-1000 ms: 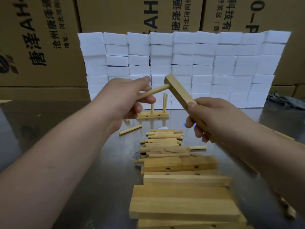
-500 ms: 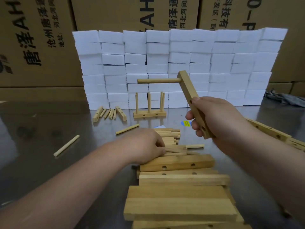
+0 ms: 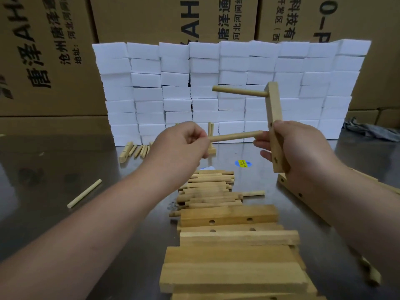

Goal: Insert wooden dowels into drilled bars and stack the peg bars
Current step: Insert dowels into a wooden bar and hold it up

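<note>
1. Wooden bar (image 3: 273, 109) stands nearly upright in the air above the worktop (image 3: 47, 169), with the right hand (image 3: 303, 148) wrapped round its lower half.
2. One dowel (image 3: 239, 92) sits in the top hole and juts out to the left. The left hand (image 3: 181, 144) pinches a second dowel (image 3: 234, 136), whose tip meets the middle hole and seems not yet seated. The bottom hole is bare.
3. The job looks to be at an early stage. One finished peg bar (image 3: 211, 148) stands behind the hands, partly hidden, while a dowel pile (image 3: 210, 187) and many drilled bars (image 3: 229, 215) wait in front.
4. The air around both hands is open. The foam block wall (image 3: 216, 83) stands well behind, and a stray dowel (image 3: 84, 193) lies well apart on the left. The spare bars (image 3: 292, 188) just under the right wrist could be nudged.
</note>
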Available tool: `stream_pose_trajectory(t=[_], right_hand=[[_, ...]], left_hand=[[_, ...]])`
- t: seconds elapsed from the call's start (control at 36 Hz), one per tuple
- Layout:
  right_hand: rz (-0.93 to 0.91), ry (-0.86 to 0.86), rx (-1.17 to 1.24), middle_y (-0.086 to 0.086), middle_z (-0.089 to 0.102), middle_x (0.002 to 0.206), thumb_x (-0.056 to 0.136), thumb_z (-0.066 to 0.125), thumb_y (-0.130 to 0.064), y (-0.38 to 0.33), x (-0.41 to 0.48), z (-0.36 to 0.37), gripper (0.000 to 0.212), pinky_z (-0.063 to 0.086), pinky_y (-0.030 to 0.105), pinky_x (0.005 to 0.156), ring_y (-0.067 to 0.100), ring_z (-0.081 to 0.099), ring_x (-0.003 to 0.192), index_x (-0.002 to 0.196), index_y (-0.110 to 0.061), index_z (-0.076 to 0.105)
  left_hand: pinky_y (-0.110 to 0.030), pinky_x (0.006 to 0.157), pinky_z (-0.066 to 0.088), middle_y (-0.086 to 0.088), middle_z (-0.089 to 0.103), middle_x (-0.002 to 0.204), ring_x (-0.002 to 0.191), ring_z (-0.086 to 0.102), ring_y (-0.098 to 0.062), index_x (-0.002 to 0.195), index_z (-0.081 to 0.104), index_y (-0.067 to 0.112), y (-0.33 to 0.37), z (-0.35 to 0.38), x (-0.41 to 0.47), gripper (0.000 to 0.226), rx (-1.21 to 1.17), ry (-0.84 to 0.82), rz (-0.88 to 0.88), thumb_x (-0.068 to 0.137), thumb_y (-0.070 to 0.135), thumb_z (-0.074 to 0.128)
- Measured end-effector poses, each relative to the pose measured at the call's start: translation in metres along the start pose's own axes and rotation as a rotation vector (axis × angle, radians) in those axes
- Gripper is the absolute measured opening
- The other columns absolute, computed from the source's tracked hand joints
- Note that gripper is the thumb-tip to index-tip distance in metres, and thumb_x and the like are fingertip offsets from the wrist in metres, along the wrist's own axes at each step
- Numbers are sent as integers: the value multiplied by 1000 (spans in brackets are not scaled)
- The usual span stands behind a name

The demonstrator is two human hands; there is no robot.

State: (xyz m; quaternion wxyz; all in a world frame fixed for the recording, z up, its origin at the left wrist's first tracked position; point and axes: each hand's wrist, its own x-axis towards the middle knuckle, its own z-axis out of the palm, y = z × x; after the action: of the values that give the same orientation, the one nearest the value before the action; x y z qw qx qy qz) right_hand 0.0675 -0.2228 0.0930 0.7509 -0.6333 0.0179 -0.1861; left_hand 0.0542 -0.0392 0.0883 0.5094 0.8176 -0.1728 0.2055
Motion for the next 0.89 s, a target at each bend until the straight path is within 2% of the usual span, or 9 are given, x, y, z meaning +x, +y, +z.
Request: stream_pose_trajectory(t=[0.14, 0.22, 0.33, 0.47, 0.58, 0.64, 0.69, 0.78, 0.89], right_hand=[[23, -122, 21, 5, 70, 79, 98, 41, -17, 2, -6, 3, 16, 58, 30, 63, 17, 71, 68, 92, -12, 56], [-17, -170, 19, 3, 71, 74, 98, 39, -15, 0, -9, 3, 21, 57, 26, 54, 16, 69, 58, 90, -13, 59], [-97, -215, 18, 0, 70, 69, 97, 37, -12, -1, -11, 1, 30, 52, 23, 47, 14, 63, 51, 89, -29, 61], [-100, -270, 20, 0, 71, 66, 96, 36, -10, -3, -13, 1, 33, 50, 22, 45, 13, 60, 47, 92, -31, 61], [-112, -303, -17, 1, 71, 67, 97, 37, -11, -3, -17, 3, 34, 53, 23, 48, 13, 60, 49, 87, -33, 61], [-122, -317, -33, 1, 71, 70, 97, 37, -12, -3, -18, 4, 33, 53, 24, 50, 13, 61, 51, 94, -33, 62], [-122, -351, -65, 1, 72, 72, 97, 38, -13, -2, -21, 5, 32, 53, 24, 50, 14, 62, 53, 111, -33, 59], [-134, -348, -104, -2, 70, 68, 98, 38, -14, -1, -26, 8, 36, 52, 23, 49, 14, 62, 55, 122, -36, 53], [-135, -345, -93, 0, 70, 67, 99, 37, -14, -3, -28, 9, 31, 53, 24, 49, 14, 61, 54, 103, -38, 57]], left_hand=[[-14, 45, 41, 15, 63, 57, 46, 48, -1, 72, 59, 24, 2, 2, -1, 17, -38, 23, 6, 88, 19, 53], [-16, 43, 40, 16, 63, 59, 49, 48, -7, 72, 59, 25, 2, 2, -1, 18, -2, 22, 8, 88, 19, 54], [-16, 43, 41, 16, 63, 59, 49, 49, -6, 72, 59, 25, 0, 2, -2, 18, 0, 12, -4, 88, 18, 55], [-15, 44, 41, 15, 63, 60, 49, 49, -2, 74, 60, 29, 1, 1, -1, 21, 0, 17, -10, 89, 17, 53], [-23, 45, 42, 1, 62, 67, 51, 47, -7, 68, 62, 41, 1, 2, -3, 28, 40, 23, 36, 89, 24, 54], [-24, 48, 44, -2, 61, 70, 50, 46, -5, 68, 62, 43, 1, 3, -4, 25, 56, 20, 61, 88, 29, 57], [-30, 54, 46, -3, 60, 68, 51, 46, -5, 69, 62, 43, 0, 5, -5, 22, 87, -10, 73, 88, 32, 57], [-28, 54, 40, 10, 53, 55, 50, 44, -1, 70, 58, 46, -1, 7, -6, 24, 148, -29, 113, 89, 32, 55], [-16, 50, 33, 26, 53, 57, 54, 46, 4, 73, 55, 47, 2, 7, -8, 22, 168, -23, 147, 90, 33, 52]])
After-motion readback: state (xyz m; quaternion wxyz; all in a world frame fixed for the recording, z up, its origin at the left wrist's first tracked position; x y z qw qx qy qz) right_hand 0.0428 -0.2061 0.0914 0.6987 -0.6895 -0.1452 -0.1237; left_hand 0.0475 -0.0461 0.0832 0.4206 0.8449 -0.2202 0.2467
